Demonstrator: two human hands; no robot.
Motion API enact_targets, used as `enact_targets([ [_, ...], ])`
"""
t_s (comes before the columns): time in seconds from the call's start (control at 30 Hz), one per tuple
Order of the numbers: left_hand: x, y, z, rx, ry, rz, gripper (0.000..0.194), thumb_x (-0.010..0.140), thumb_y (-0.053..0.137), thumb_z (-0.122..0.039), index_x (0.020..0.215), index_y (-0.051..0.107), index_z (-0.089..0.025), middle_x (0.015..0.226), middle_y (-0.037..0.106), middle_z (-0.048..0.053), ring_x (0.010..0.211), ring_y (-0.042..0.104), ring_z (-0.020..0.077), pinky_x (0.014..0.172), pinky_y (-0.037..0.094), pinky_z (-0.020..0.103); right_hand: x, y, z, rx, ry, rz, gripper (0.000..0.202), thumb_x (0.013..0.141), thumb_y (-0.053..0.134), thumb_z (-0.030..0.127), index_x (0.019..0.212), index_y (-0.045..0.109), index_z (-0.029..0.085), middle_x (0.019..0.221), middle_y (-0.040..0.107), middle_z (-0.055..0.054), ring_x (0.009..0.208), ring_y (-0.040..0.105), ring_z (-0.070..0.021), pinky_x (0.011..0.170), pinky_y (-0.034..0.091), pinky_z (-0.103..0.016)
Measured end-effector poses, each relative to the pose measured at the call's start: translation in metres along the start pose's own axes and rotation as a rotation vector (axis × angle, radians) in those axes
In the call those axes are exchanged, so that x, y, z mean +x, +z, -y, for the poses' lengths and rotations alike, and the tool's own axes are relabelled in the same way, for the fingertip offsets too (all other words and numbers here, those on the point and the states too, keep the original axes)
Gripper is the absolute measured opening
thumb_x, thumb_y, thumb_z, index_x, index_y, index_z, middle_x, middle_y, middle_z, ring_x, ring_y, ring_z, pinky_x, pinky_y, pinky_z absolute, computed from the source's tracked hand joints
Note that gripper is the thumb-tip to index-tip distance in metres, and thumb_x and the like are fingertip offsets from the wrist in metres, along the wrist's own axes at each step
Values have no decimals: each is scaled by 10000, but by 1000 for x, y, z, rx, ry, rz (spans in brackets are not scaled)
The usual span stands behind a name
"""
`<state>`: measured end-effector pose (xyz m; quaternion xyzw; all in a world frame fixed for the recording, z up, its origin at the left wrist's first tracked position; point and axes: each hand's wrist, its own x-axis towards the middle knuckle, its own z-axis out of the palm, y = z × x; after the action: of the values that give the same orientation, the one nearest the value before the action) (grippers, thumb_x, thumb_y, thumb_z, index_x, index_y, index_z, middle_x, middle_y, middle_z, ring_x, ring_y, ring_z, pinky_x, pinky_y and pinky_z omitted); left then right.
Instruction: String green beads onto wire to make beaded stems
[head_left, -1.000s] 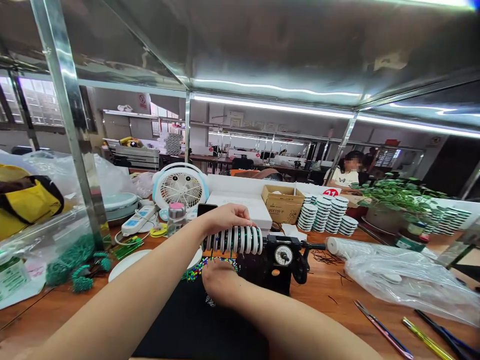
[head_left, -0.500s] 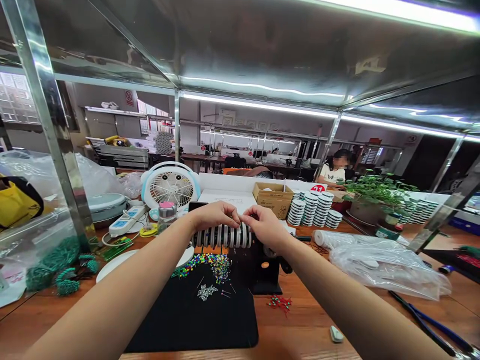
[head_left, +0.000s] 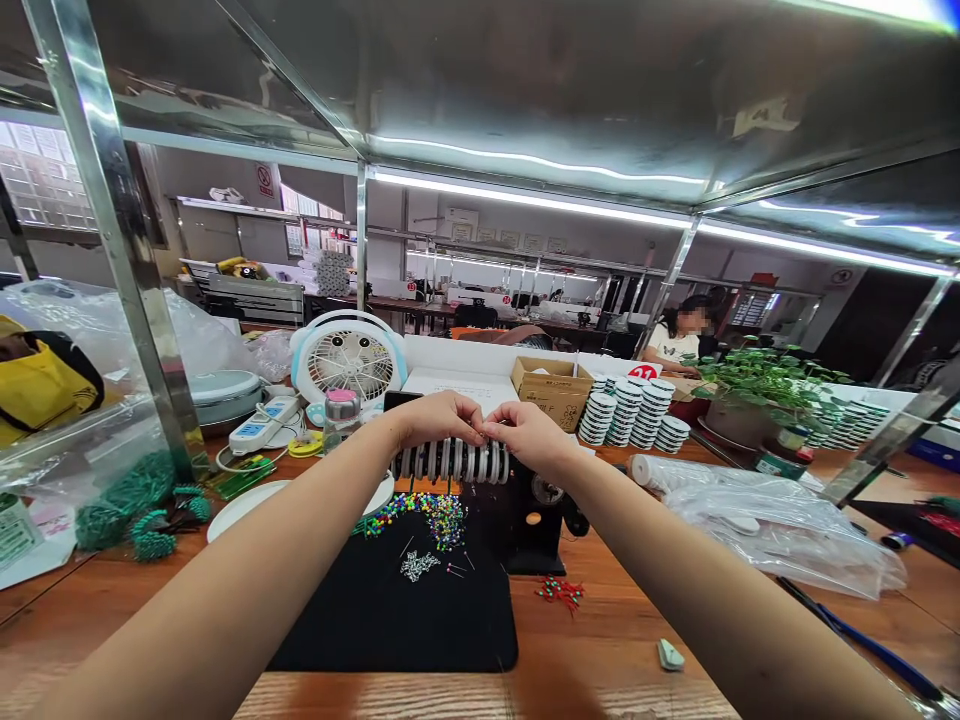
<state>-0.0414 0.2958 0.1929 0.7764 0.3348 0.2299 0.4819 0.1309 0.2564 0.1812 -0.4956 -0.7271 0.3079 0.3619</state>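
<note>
My left hand (head_left: 448,418) and my right hand (head_left: 525,430) meet with pinched fingertips just above a row of white and black spools (head_left: 454,462). Whatever sits between the fingertips is too small to make out. The spools are lined up side by side on a black machine (head_left: 536,530), whose body stands below my right hand. In front of them, on a black mat (head_left: 397,630), lie a spread of multicoloured beads (head_left: 448,520), a small heap of silvery metal pieces (head_left: 418,566) and a few loose pins (head_left: 454,570).
Red pieces (head_left: 561,592) and a small whitish object (head_left: 670,655) lie right of the mat. Pliers (head_left: 877,640) and plastic bags (head_left: 757,530) are farther right. Behind stand a fan (head_left: 349,362), a cardboard box (head_left: 551,392) and stacked spools (head_left: 624,415). A person (head_left: 675,338) sits beyond.
Both hands stay pinched together above the spools, with the fingertips shifted slightly. The whole view has moved a little, and the scene sits slightly farther right.
</note>
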Motion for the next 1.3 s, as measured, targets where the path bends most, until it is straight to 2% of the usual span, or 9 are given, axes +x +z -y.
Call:
enact_targets([
  [0.23, 2, -1, 4, 14, 3, -2, 114, 586, 739, -220, 638, 649, -173, 670, 648, -29, 723, 569, 135, 769, 402, 279, 5, 3, -10, 79, 29, -73, 209, 718, 559, 341, 750, 607, 140, 658, 566, 16, 573, 419, -97, 530, 313, -219],
  [0.4, 3, -3, 7, 10, 16, 11, 131, 597, 731, -247, 637, 628, -177, 657, 634, -40, 711, 560, 132, 751, 396, 278, 3, 4, -6, 69, 44, -41, 232, 713, 592, 362, 747, 624, 135, 650, 575, 17, 572, 417, -97, 522, 299, -220],
  [0.53, 3, -3, 8, 10, 17, 15, 125, 605, 719, -250, 670, 640, -179, 667, 634, -39, 711, 555, 128, 749, 389, 274, 2, 3, -6, 46, 37, -3, 235, 729, 585, 366, 713, 633, 137, 581, 524, 32, 520, 359, -86, 499, 262, -223],
  [0.77, 2, -3, 6, 16, -9, -2, 191, 571, 706, -166, 743, 623, -165, 705, 615, -33, 691, 528, 123, 684, 369, 262, -1, 1, -5, -48, 15, 55, 182, 758, 555, 310, 727, 622, 144, 588, 520, 26, 519, 370, -91, 509, 277, -227],
  [0.9, 4, -3, 4, -34, -24, -33, 275, 561, 646, -122, 821, 581, -183, 744, 607, -36, 718, 531, 131, 674, 369, 258, -5, 5, 0, -179, -89, 0, 119, 754, 553, 241, 704, 611, 150, 663, 551, 7, 612, 454, -122, 580, 345, -244],
  [1.07, 14, -3, 5, -85, -113, -106, 136, 576, 545, -151, 700, 589, -184, 653, 561, -31, 597, 457, 126, 587, 326, 272, -4, 14, -5, -293, -274, -82, 82, 773, 541, 171, 712, 596, 166, 841, 529, -19, 807, 511, -156, 773, 395, -290],
  [1.3, 18, -3, 6, -119, -159, -109, 160, 534, 514, -137, 655, 607, -186, 591, 559, -20, 567, 449, 136, 543, 302, 285, -2, 17, -12, -273, -300, -112, 74, 791, 543, 164, 734, 589, 174, 842, 494, -10, 799, 509, -147, 784, 404, -295],
])
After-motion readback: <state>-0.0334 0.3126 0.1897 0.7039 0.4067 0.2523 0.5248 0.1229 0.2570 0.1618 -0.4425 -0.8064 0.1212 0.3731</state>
